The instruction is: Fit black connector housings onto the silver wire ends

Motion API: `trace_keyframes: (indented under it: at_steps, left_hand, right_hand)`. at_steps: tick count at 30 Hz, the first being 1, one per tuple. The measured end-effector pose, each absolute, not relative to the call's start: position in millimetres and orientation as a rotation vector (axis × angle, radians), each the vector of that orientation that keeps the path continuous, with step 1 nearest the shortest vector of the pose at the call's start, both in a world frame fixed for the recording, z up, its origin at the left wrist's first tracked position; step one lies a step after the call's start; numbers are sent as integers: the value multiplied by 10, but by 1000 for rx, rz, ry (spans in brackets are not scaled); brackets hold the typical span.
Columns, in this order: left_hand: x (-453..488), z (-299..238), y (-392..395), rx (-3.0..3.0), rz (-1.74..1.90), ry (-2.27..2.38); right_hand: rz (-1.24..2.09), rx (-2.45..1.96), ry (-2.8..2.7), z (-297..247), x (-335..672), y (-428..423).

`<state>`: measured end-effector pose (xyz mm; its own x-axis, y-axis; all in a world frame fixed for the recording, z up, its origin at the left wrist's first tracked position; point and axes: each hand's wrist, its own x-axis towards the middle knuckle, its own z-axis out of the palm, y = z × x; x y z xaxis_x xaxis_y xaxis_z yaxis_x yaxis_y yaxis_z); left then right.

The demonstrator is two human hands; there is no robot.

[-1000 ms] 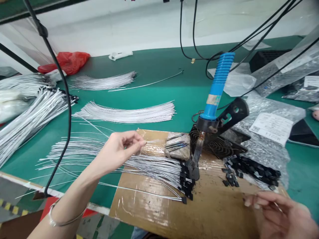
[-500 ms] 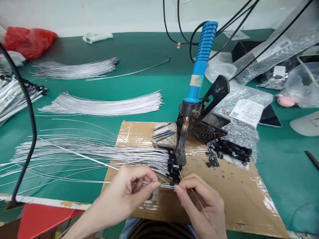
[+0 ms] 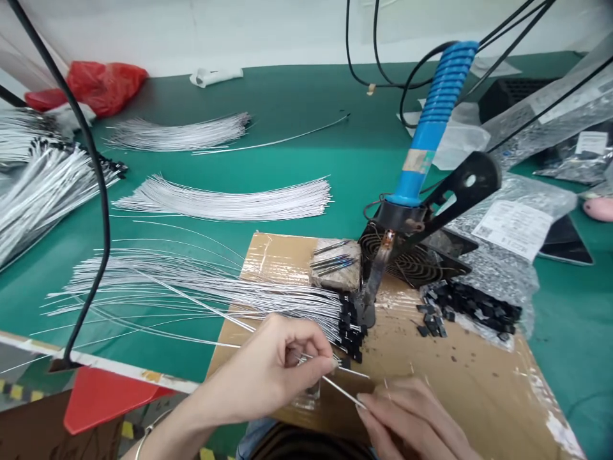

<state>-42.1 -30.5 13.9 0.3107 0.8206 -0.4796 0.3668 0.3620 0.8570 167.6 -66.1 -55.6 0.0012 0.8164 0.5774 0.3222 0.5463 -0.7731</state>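
My left hand [image 3: 290, 367] is closed in a pinch on thin white wires [image 3: 342, 388] near the front of the cardboard. Two wire ends stick out to the right of its fingertips. My right hand [image 3: 414, 418] pinches the tip of the lower wire between thumb and finger; its fingers are slightly blurred. Just behind my hands lies a bundle of white wires [image 3: 287, 305] with black ends [image 3: 352, 329]. A soldering iron with a blue handle [image 3: 433, 124] leans in a black stand [image 3: 462, 191], its tip pointing down beside those black ends.
Loose black pieces [image 3: 472, 310] lie on plastic at the right. A block with metal rods [image 3: 335, 265] stands on the cardboard [image 3: 460, 383]. Two more wire bundles, one white [image 3: 230, 199], lie behind on the green mat. A black cable [image 3: 90, 153] crosses the left side.
My right hand has moved right and toward me, away from my left hand, and now grips a wire's tip. My left hand keeps its pinch. The camera view has shifted left.
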Motion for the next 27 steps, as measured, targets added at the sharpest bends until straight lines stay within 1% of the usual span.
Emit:
trace_keyframes:
  at_steps: [3,5,8,11,14,17,22,27]
  left_hand:
    - [-407,150,-338,1447,407,1368]
    - [-381,151,-384,1651,450,1411]
    - [-344,142,-445,1863,535,1398]
    - [-332,125,-470,1871,543,1383]
    - [-343,111,-470,1755,491,1397]
    - [-361,106,-463,1630,403,1401]
    - [-366,105,-463,1581,271,1412]
    - [-254,81,-477,1621,324,1371]
  right_hand:
    - [536,-948,-1605,-546,1686,-657]
    - [707,-1048,-1479,-528,1663,-657]
    - [1089,-1244,-1166,-511,1603,-671]
    - [1377,-1292,-895,-501,1563,-692]
    - [1514,-1275,-778,-482,1568,-696]
    - [1559,-1271,-799,-464,1604,-685]
    - [1402,-1259,-1070,-455,1664,-665]
    - [1279,-1234,-1243,-466,1678,-643]
